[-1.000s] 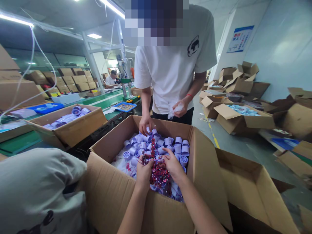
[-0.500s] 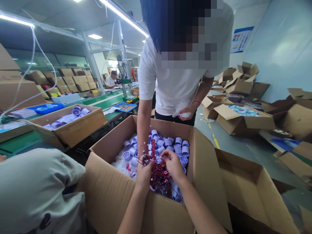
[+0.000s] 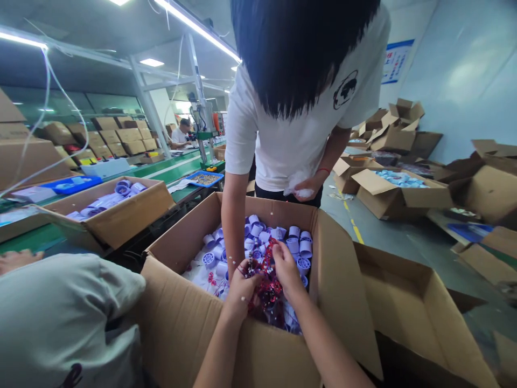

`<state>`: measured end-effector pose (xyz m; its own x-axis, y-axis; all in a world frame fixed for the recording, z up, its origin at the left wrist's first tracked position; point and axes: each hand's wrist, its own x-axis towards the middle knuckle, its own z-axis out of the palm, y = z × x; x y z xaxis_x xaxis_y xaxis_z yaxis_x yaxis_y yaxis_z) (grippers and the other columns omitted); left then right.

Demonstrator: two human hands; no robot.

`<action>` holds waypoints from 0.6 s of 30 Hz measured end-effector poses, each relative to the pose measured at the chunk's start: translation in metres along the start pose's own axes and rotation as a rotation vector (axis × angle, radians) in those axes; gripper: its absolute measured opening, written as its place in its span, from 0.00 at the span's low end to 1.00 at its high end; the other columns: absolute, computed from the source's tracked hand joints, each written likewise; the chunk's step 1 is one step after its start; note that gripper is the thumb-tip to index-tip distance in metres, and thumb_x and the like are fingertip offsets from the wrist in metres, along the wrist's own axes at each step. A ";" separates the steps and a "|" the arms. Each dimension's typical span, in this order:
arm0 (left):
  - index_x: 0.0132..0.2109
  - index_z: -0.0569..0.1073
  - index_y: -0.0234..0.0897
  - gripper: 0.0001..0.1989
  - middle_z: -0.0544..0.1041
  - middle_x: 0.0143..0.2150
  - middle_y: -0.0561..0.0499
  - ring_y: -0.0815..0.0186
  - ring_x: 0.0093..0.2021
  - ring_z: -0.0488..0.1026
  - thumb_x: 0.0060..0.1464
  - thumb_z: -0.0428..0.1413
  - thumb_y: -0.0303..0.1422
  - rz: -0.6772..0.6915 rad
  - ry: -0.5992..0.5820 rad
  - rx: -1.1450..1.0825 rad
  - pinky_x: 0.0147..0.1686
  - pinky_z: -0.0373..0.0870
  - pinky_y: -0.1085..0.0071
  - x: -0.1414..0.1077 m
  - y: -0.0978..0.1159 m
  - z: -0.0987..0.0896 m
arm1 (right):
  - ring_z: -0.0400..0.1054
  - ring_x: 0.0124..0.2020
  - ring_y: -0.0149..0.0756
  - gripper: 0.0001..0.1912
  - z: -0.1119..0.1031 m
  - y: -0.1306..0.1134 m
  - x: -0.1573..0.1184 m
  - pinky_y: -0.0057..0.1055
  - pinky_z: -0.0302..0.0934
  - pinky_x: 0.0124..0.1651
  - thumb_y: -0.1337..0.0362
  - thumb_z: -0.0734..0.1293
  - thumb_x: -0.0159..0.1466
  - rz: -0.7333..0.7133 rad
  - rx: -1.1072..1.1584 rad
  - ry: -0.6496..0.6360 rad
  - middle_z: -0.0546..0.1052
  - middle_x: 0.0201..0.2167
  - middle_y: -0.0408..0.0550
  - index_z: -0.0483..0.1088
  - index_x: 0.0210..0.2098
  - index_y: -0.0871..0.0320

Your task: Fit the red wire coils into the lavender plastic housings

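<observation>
Both my hands are over a large cardboard box (image 3: 181, 328) filled with pale purple round plastic parts (image 3: 297, 245). Between them hangs a tangle of dark red beaded strings (image 3: 271, 288) with small white pieces. My left hand (image 3: 241, 291) is closed on the strings at the tangle's left side. My right hand (image 3: 287, 269) pinches a red strand on the right, a little higher. The standing person's bare arm (image 3: 235, 221) reaches down into the box just behind my left hand; its fingers are hidden. That person's other hand (image 3: 307, 187) holds crumpled white plastic.
A second box of purple parts (image 3: 117, 215) stands at left on a green conveyor bench, near a blue tray (image 3: 204, 179). A grey-clothed person (image 3: 72, 318) is close at lower left. An open carton (image 3: 420, 312) adjoins my box at right; more cartons stand behind.
My right hand has moved up slightly with a red strand. My left hand has shifted slightly down and its fingers have turned. The standing person's head has leaned further forward; a hand shows at far left.
</observation>
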<state>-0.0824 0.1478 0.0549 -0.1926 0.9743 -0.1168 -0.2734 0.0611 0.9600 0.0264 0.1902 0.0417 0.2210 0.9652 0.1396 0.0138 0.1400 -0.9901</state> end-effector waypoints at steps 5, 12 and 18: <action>0.28 0.72 0.36 0.14 0.70 0.21 0.58 0.72 0.21 0.63 0.26 0.61 0.27 -0.056 -0.048 0.020 0.22 0.61 0.76 0.000 -0.003 -0.001 | 0.69 0.34 0.39 0.21 0.000 -0.004 -0.001 0.35 0.63 0.41 0.47 0.62 0.56 0.027 0.127 0.039 0.77 0.32 0.47 0.72 0.37 0.57; 0.27 0.72 0.36 0.13 0.70 0.20 0.58 0.73 0.20 0.62 0.26 0.60 0.27 -0.037 -0.067 0.069 0.21 0.59 0.77 0.000 -0.003 0.001 | 0.68 0.31 0.38 0.17 0.000 -0.002 0.000 0.33 0.63 0.36 0.50 0.60 0.57 0.020 0.101 0.047 0.75 0.29 0.46 0.70 0.36 0.56; 0.27 0.71 0.36 0.13 0.70 0.20 0.58 0.73 0.20 0.62 0.26 0.60 0.27 -0.082 -0.113 0.122 0.21 0.59 0.77 -0.004 0.002 0.005 | 0.68 0.30 0.38 0.12 0.000 0.002 -0.002 0.34 0.63 0.37 0.56 0.58 0.59 -0.158 -0.016 0.093 0.75 0.30 0.46 0.68 0.34 0.55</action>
<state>-0.0771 0.1451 0.0589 -0.0658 0.9826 -0.1737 -0.1660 0.1608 0.9729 0.0263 0.1887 0.0399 0.3039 0.9070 0.2916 0.0703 0.2839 -0.9563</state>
